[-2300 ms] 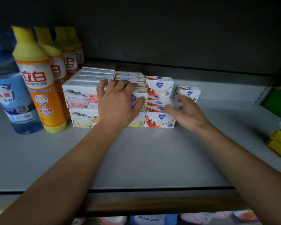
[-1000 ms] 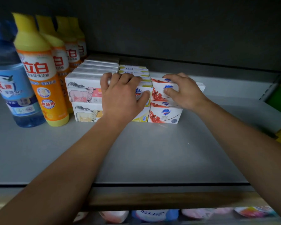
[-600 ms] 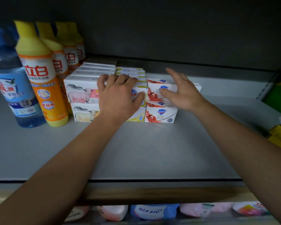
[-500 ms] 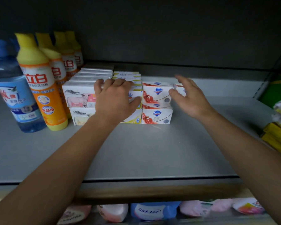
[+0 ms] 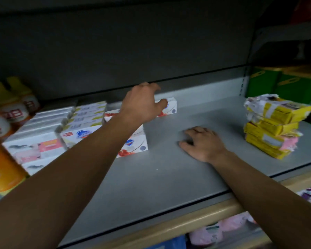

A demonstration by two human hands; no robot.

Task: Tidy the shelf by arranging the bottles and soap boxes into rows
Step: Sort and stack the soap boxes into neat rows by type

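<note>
Head view: the left hand (image 5: 142, 103) reaches to twelve o'clock, its grip curling over the stray soap box (image 5: 170, 106) at the back of the shelf (image 5: 169, 177). The right hand (image 5: 202, 142) rests loose, holding nothing. Best draw the box toward nine o'clock, flush against the red-and-white stack (image 5: 136, 142).

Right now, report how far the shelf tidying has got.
Done: soap boxes stand stacked in rows beside the bottles. In hand: left hand reaches over a stray red-and-white box at the back. Right hand rests on the shelf. Left: the ragged yellow packets.
</note>
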